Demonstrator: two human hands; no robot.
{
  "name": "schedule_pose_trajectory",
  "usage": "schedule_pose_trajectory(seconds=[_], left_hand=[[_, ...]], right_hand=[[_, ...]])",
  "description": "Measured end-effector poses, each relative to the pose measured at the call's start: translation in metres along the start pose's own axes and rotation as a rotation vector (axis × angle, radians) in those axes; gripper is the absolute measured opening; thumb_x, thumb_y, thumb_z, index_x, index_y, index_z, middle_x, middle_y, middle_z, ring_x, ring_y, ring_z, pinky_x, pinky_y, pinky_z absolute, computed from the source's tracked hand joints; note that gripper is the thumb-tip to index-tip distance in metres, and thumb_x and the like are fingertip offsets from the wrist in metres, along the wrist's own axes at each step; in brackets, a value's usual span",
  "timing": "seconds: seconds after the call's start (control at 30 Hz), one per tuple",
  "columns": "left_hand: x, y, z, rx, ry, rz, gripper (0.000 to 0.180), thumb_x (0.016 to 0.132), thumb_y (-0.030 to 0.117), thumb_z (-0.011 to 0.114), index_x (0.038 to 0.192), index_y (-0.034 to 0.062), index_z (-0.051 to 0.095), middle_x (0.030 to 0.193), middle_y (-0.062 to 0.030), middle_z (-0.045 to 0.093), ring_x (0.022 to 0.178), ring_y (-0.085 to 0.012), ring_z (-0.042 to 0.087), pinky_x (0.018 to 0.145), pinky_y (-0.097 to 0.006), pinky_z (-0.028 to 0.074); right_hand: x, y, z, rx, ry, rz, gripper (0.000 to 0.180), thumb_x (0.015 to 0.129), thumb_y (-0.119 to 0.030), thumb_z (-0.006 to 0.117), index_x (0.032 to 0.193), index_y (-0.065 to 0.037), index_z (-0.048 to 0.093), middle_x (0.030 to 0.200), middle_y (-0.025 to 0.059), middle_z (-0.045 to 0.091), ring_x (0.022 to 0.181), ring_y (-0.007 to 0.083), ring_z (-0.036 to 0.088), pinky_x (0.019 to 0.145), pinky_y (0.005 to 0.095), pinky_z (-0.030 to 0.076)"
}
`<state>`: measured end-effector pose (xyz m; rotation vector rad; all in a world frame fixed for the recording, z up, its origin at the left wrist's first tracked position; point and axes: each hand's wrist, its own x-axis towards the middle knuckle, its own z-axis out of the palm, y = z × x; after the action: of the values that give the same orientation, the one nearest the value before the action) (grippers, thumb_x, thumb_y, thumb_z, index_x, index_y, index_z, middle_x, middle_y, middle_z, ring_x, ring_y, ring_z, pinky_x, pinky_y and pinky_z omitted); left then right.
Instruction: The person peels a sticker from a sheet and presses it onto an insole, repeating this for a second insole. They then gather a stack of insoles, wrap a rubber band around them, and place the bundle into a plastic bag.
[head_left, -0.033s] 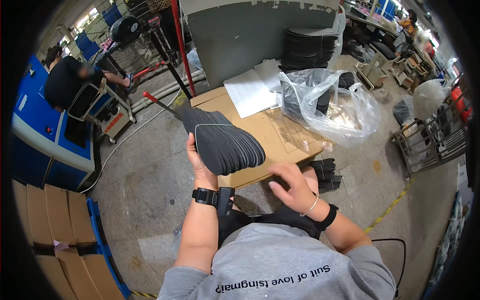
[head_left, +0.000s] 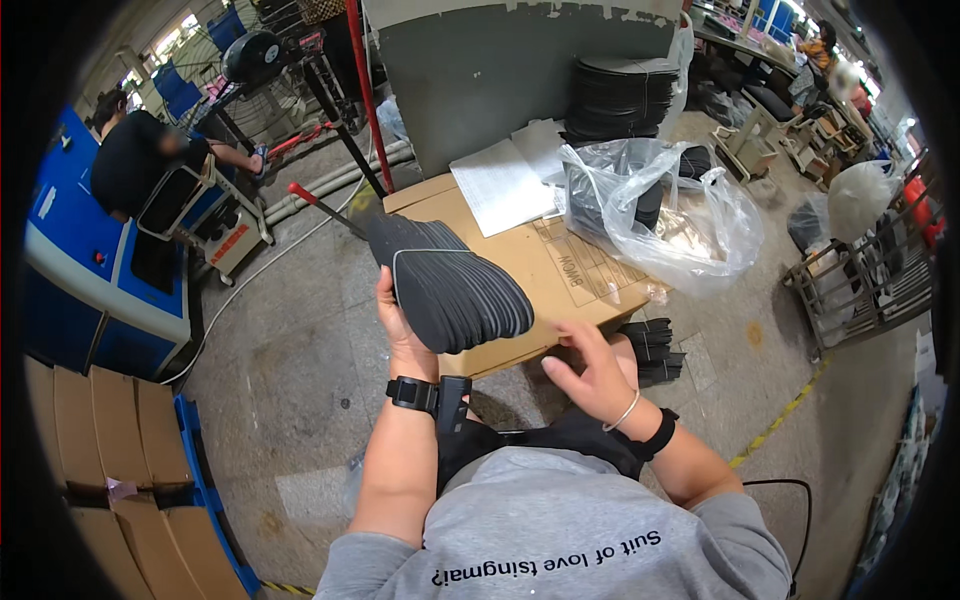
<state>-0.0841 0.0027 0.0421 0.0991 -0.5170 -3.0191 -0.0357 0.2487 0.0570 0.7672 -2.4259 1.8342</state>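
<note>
A fanned stack of black shoe insoles (head_left: 455, 285) is in my left hand (head_left: 400, 325), gripped at its near left side and raised in front of the cardboard box. A thin pale band runs around the stack toward its far end. To the right of the stack, my right hand (head_left: 598, 380) hovers apart from it with nothing in it, thumb and fingers spread. Just beyond that hand, more bundled black pieces (head_left: 652, 350) show low by my right leg.
On the cardboard box (head_left: 510, 265) lie white papers (head_left: 500, 185) and a clear plastic bag (head_left: 690, 240) with black pieces inside. A tall black stack (head_left: 620, 100) stands behind. At left are blue machinery (head_left: 70, 250), a seated person (head_left: 140, 160) and cartons (head_left: 120, 425); a metal rack (head_left: 860, 275) is at right.
The fingers of my right hand have straightened a little. My left hand keeps its hold on the insole stack, with almost no movement.
</note>
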Motion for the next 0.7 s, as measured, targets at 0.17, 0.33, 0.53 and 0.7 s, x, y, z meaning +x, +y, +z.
schedule_pose_trajectory(seconds=[0.17,0.33,0.53,0.7], left_hand=[[0.001,-0.013,0.0,-0.01,-0.005,0.099,0.045,0.079,0.024,0.066,0.115,0.002,0.053,0.111,-0.0145,0.059,0.1,-0.0301,0.057,0.09,-0.044,0.045],[-0.015,-0.023,0.02,0.431,-0.115,0.014,0.062,0.07,0.001,0.065,0.127,0.0049,0.042,0.117,-0.0038,0.052,0.11,-0.0197,0.049,0.095,-0.031,0.039],[-0.028,0.002,0.031,0.523,-0.432,-0.169,0.098,0.055,0.008,0.077,0.137,0.0038,0.026,0.127,-0.0086,0.042,0.119,-0.024,0.042,0.1,-0.032,0.032],[-0.031,-0.002,0.022,0.532,-0.231,-0.422,0.103,0.059,0.035,0.08,0.139,0.0021,0.022,0.132,-0.0105,0.035,0.123,-0.0232,0.036,0.101,-0.034,0.028]], right_hand=[[0.013,-0.003,0.01,1.036,0.088,0.586,0.058,0.086,-0.032,0.06,0.131,-0.005,0.035,0.122,0.017,0.046,0.116,0.0304,0.045,0.097,0.0464,0.038],[0.031,-0.006,0.029,1.509,-0.166,0.708,0.058,0.088,-0.046,0.051,0.128,-0.006,0.039,0.126,0.0155,0.047,0.117,0.0305,0.046,0.094,0.0491,0.04],[0.066,0.015,-0.002,1.394,0.276,0.64,0.05,0.087,-0.045,0.053,0.121,-0.007,0.049,0.117,0.01,0.057,0.107,0.0241,0.054,0.094,0.0412,0.042],[0.076,0.011,-0.006,1.235,0.29,0.576,0.043,0.085,-0.035,0.061,0.113,-0.003,0.055,0.102,0.0069,0.063,0.098,0.0181,0.058,0.09,0.0333,0.044]])
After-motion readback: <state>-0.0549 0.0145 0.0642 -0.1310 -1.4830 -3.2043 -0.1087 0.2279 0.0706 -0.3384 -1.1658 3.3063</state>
